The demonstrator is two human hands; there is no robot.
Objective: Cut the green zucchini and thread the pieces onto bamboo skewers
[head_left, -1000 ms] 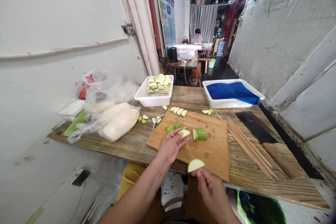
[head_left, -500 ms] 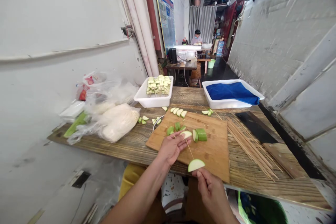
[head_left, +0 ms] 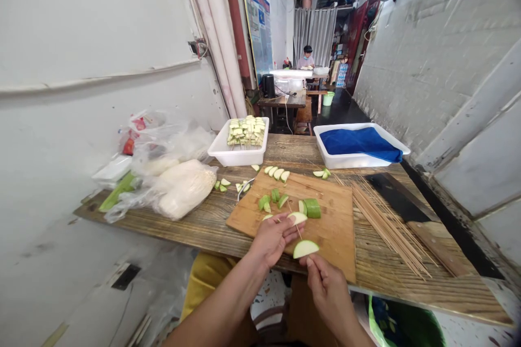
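My left hand (head_left: 272, 239) pinches a pale half-round zucchini slice (head_left: 298, 218) over the cutting board (head_left: 334, 238). Through it runs a thin bamboo skewer (head_left: 299, 232), its tip showing just beyond. A larger zucchini slice (head_left: 306, 250) sits on the skewer close to my right hand (head_left: 326, 281), whose fingers are closed around the skewer's lower end, mostly hidden. Green zucchini chunks (head_left: 312, 208) and cut pieces (head_left: 264, 201) lie on the board past my hands. Another row of slices (head_left: 278, 174) rests along its far edge.
A white tub (head_left: 238, 158) with skewered slices stands behind the board; another tub (head_left: 354, 161) has a blue cloth (head_left: 358, 141). Loose skewers (head_left: 386, 227) and a cleaver (head_left: 401, 200) lie at right, plastic bags (head_left: 183, 187) at left. A person (head_left: 306, 58) sits far back.
The slice in my left hand has moved down and closer to the slice on the skewer. The skewer's tip now sticks out past it. My right hand has shifted slightly up.
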